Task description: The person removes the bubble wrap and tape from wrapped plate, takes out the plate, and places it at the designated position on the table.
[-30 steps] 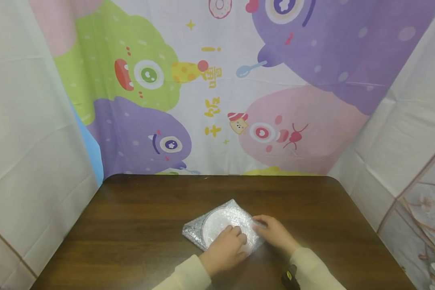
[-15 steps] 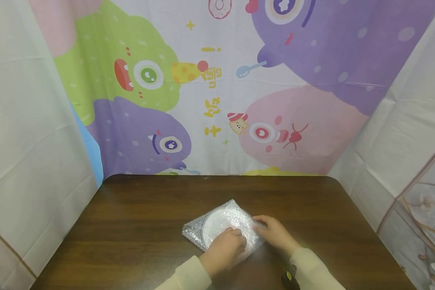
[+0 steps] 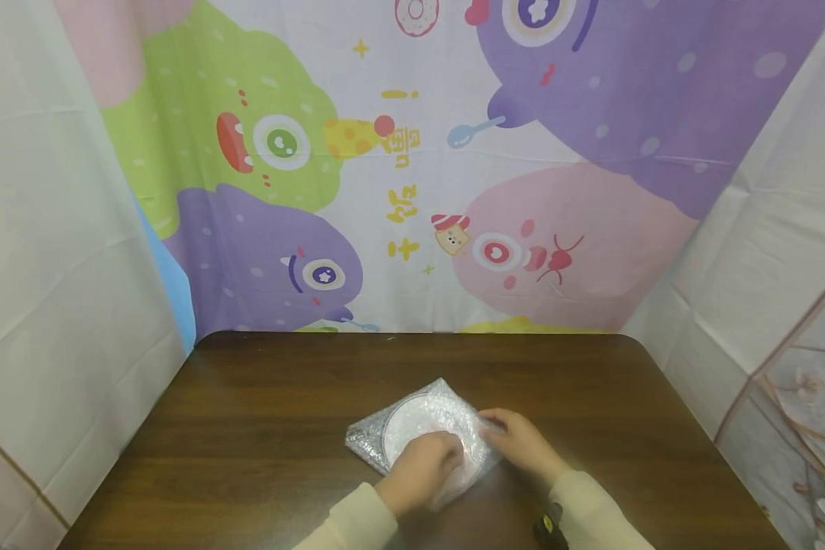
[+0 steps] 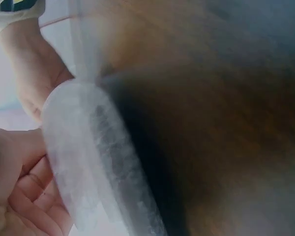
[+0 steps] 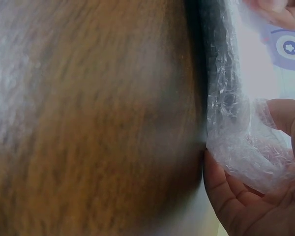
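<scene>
A bubble-wrapped package (image 3: 412, 422) is lying midway between the desk's (image 3: 247, 420) side edges; the right hand (image 3: 519, 444) is pinching its edge, the left hand's (image 3: 421, 470) fingers curling above, grip unclear.

the bubble wrap (image 3: 367, 443) is seen clear with silver glints, and the white disc (image 3: 419, 418) is edged by a thin dark line. the tabletop (image 3: 261, 420) is grained dark brown, the sleeves (image 3: 364, 516) coloured cream. the white backdrop (image 3: 412, 302) is printed with a pale-flecked green monster (image 3: 195, 114), purple monsters (image 3: 261, 229), a pink monster (image 3: 591, 229) and yellow lettering (image 3: 403, 247); the right-hand sheet (image 3: 770, 229) is patterned with blossoms (image 3: 808, 384).
</scene>
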The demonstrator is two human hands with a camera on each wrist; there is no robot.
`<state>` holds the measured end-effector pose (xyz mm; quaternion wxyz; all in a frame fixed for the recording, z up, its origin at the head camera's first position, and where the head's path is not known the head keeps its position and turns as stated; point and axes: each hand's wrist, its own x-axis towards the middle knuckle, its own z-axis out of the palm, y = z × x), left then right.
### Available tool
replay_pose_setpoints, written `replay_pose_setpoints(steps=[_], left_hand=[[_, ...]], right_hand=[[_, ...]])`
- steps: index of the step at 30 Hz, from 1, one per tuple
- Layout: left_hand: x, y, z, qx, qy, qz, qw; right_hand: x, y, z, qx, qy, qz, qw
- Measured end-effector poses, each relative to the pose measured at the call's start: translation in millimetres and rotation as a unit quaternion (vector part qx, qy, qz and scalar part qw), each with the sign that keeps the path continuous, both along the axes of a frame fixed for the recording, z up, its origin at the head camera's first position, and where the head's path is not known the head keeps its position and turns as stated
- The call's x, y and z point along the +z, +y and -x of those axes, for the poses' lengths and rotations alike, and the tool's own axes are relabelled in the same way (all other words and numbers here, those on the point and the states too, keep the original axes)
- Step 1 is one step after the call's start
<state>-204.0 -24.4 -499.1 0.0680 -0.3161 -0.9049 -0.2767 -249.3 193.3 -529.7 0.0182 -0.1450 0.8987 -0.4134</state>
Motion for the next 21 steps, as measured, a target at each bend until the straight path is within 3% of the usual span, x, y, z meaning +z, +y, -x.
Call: replay_pose_setpoints(steps=[3, 8, 15, 21], left_hand=[[1.2, -1.9, 1.7, 0.012, -0.041, -0.042, 0.9982], [0.1, -4.9, 5.1, 0.026, -0.097, -0.106, 0.9893], [1.8, -6.9, 7.9, 0.046, -0.147, -0.161, 0.9747], [12.0, -10.5, 10.5, 0.056, -0.177, -0.206, 0.9607]], right_hand=[[-0.5, 0.0, 0.2, -0.001, 0.002, -0.001, 1.0], [-1.3, -0.2, 0.3, -0.005, 0.001, -0.001, 1.0], [-2.6, -0.9, 0.6, -0.014, -0.005, -0.009, 0.9999], [-2.8, -1.6, 1.3, -0.016, -0.008, -0.01, 0.9998]])
